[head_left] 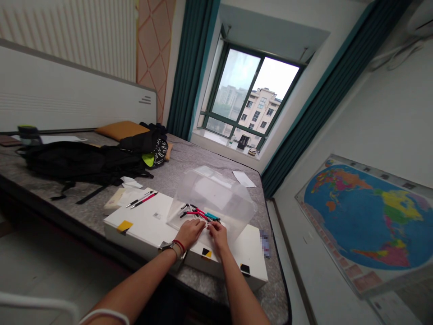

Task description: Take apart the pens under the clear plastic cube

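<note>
My left hand (pixel 191 232) and my right hand (pixel 218 234) almost meet at the front of a clear plastic bin (pixel 216 194), which stands on a white box (pixel 145 228). The fingers of both are closed in a pinch around something small and whitish, too small to name. Just beyond my fingertips lies a loose pile of red and black pens or pen parts (pixel 199 212). Teal pieces (pixel 213 217) lie at its right side. To the left on the box, a red-and-black pen (pixel 144 200) and a black-and-silver pen (pixel 139 199) rest side by side.
The boxes stand on a grey mattress (pixel 203 155). A black backpack (pixel 84 160) and an orange cushion (pixel 122 130) lie at the left. Crumpled tissue (pixel 131 182) sits behind the box, and a white paper (pixel 244 179) lies behind the bin. A wall map (pixel 365 221) hangs at right.
</note>
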### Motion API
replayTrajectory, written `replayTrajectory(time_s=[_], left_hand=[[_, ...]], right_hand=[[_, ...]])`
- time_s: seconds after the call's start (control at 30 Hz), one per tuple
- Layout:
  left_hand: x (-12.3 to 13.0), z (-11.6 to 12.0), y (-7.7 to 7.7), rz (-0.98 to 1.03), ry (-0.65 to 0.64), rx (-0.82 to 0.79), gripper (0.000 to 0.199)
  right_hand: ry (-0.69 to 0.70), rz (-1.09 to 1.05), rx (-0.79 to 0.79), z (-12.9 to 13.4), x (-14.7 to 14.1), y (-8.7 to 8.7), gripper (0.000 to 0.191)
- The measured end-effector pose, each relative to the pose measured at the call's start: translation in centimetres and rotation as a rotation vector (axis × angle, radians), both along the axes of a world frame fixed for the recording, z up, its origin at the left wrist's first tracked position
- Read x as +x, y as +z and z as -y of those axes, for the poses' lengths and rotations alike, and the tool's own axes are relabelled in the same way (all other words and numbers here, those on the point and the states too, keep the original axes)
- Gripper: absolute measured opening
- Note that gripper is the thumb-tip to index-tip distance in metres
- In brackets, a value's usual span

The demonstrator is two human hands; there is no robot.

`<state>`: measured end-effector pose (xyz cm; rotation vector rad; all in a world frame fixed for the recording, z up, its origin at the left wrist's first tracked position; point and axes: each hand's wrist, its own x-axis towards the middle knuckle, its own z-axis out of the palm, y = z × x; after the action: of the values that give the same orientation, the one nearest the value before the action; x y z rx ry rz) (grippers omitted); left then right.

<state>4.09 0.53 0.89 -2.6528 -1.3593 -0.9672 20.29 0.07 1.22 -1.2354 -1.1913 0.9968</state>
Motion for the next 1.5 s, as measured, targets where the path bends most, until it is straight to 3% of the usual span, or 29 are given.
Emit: replayTrajectory(time_s=[0.27, 0.5, 0.67, 0.93, 1.13, 1.33, 1.5], left_hand=[[0.0, -0.3, -0.5, 0.014, -0.009, -0.008, 0.029], [0.3, -0.6, -1.2, 0.099, 0.070, 0.006, 0.034], [0.1, -0.5, -1.4, 0.128, 0.064, 0.012, 0.036], [0.0, -0.5, -0.8, 0.125, -0.008, 0.011, 0.034], [-0.5, 0.1, 0.3, 0.080, -0.011, 0.035, 0.037], [-0.8, 0.3, 0.4, 0.165, -0.063, 0.039, 0.029], [-0.5, -0.2, -0.5, 0.261, -0.131, 0.057, 0.028]], right_hand=[[0.092, -0.009, -0.017, 0.1, 0.2, 0.3, 0.028], [-0.147, -0.271, -0.030, -0.9, 0.6, -1.3, 0.032], [-0.212, -0.367, -0.073, -1.1, 0.5, -1.2, 0.036], [-0.180, -0.385, -0.036, -0.6, 0.2, -0.7, 0.072], [-0.143, -0.219, -0.058, -0.6, 0.3, -1.2, 0.034], [-0.144, -0.185, -0.039, -0.8, 0.5, -1.5, 0.031], [-0.131, -0.186, -0.033, -0.6, 0.3, -1.2, 0.030]])
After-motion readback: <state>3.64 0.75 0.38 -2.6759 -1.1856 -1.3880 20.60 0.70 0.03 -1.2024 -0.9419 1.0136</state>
